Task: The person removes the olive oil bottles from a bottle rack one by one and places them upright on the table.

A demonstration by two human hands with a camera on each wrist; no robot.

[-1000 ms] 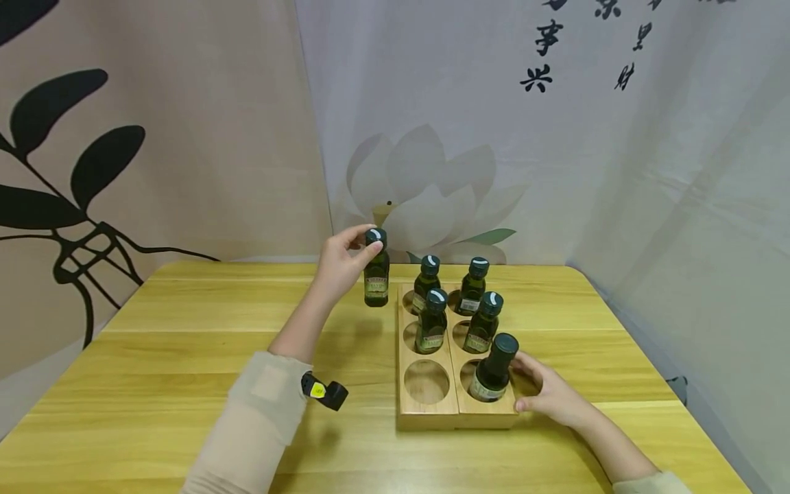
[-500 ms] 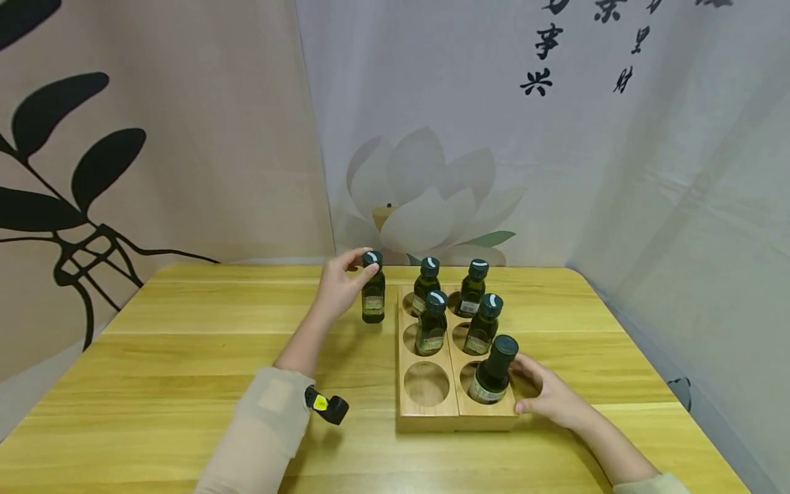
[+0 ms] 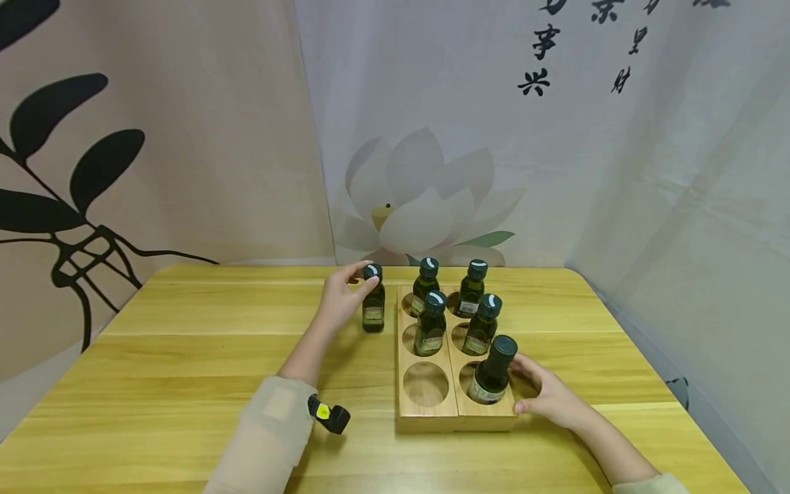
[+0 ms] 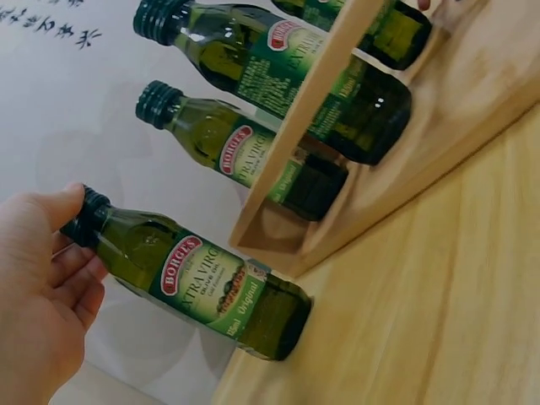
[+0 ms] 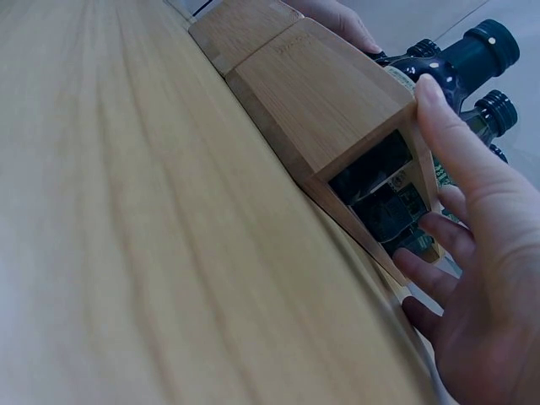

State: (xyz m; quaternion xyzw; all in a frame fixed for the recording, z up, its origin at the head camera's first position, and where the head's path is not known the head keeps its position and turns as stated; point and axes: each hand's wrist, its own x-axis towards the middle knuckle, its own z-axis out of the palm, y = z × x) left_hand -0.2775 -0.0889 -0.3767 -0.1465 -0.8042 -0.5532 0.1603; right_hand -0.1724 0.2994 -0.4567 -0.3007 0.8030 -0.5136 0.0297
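Pinching bottle [image 3: 373,310] by its cap [image 4: 88,217], left hand [image 3: 340,298] sits lower than a second ago; bottle upright beside left edge of rack [image 3: 426,425], toward far edge of table [image 3: 185,384]. Base contact hard to tell. Right hand [image 3: 548,396] unmoved, fingers loose, thumb touching rack near its near right corner. Head view: right sleeve [image 3: 651,484] cut off.

Head view looks forward-down over the desk [image 3: 185,357]; close, tilted wrist views share the wooden bottle rack [image 3: 453,361].
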